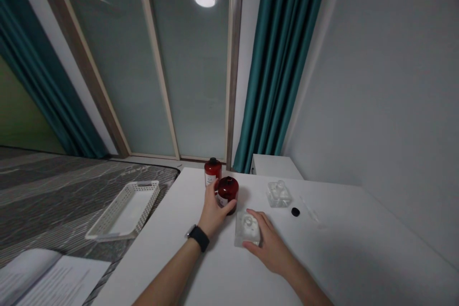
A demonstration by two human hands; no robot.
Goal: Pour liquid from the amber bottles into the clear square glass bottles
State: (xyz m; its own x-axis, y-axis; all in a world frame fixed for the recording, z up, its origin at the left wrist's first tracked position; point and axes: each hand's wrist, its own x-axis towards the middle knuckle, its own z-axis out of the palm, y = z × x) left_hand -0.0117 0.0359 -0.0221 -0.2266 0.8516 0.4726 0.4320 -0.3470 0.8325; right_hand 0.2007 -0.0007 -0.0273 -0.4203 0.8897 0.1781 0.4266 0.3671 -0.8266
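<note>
On the white table, my left hand (214,209) is wrapped round a dark red bottle (228,188) with a pale label; its top seems to have no tall cap. Right behind it stands a second red bottle (213,170) with a dark cap. My right hand (268,240) grips the right side of a small clear, square container (247,229) with a round knob on top, just in front of the first bottle. A similar clear container (278,194) sits further back to the right. Close by lies a small round black cap (295,212).
A thin clear tube-like item (311,211) lies on the white table (344,248), right of the cap. Left of the table are a white perforated basket (125,210) and an open book (53,279) on a grey patterned surface. A white cabinet (276,166) stands behind the table.
</note>
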